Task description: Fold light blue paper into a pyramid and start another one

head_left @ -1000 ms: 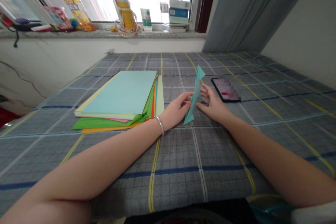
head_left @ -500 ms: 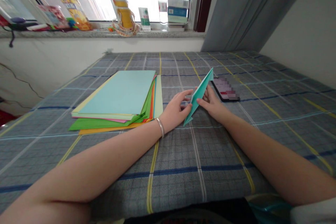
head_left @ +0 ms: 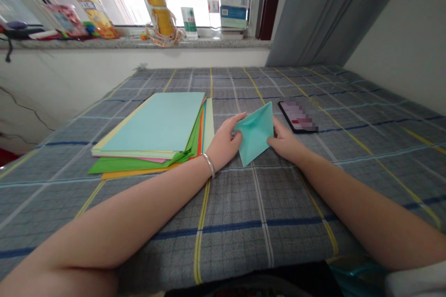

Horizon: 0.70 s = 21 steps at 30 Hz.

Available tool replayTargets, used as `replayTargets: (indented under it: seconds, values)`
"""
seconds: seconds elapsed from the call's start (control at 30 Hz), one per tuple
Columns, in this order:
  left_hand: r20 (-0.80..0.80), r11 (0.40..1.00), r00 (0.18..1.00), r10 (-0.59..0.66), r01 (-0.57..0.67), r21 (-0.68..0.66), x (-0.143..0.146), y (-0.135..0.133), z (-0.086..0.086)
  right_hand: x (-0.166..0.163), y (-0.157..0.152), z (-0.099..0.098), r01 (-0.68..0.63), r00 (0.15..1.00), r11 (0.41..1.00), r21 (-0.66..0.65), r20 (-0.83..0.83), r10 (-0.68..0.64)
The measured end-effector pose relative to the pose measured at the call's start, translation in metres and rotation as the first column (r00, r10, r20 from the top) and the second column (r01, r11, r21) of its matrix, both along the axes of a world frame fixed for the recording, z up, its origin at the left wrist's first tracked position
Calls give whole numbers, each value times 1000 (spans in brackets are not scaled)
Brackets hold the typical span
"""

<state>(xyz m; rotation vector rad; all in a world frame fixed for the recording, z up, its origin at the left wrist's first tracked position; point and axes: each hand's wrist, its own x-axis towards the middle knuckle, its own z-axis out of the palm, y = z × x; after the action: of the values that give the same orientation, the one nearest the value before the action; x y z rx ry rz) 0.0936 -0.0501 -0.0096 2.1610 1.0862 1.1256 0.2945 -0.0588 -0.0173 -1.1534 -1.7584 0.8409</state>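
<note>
Folded turquoise paper point(head_left: 257, 135), creased and apparently squarish, is pinched between left fingers point(head_left: 237, 138) and right fingers point(head_left: 276, 141).

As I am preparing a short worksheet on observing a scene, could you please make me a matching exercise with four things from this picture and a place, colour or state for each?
Things:
1. Phone
2. Bracelet
3. Folded paper
4. Paper stack

Descriptions:
A. Held by the left hand and the right hand
B. Light blue on top, colourful edges below
C. Lying just beyond the right hand
D. Silver-coloured, worn at the left wrist

Right pairs: 1-C, 2-D, 3-A, 4-B
</note>
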Motion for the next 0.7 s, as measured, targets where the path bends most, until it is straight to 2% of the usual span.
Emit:
replayTargets:
  seconds: [0.13, 0.23, 0.33, 0.43, 0.53, 0.63, 0.7]
  values:
    - [-62, 1000, 998, 22, -21, 17, -1, 3, 2, 4, 1, 0, 42, 985, 996, 84, 164, -56]
    - [-217, 998, 975, 37, -26, 52, -3, 5, 12, 5, 3, 1, 31, 970, 990, 138, 236, -64]
    - [-491, 995, 870, 44, 5, 98, -7, 5, 29, 5, 6, 0, 19, 952, 977, 211, 295, -82]
    - [-660, 969, 724, 200, -46, 244, -14, 6, 38, 5, 7, 0, -10, 926, 961, 276, 366, -95]
    - [-726, 956, 644, 242, -30, 293, -22, 9, 34, 7, 5, 1, -87, 905, 946, 311, 422, -56]
    - [-757, 968, 622, 201, -7, 251, -28, 12, 26, 9, 2, 4, -142, 891, 936, 324, 453, -22]
    - [-761, 976, 626, 171, 0, 219, -30, 14, 23, 11, 1, 6, -110, 888, 940, 324, 457, -54]
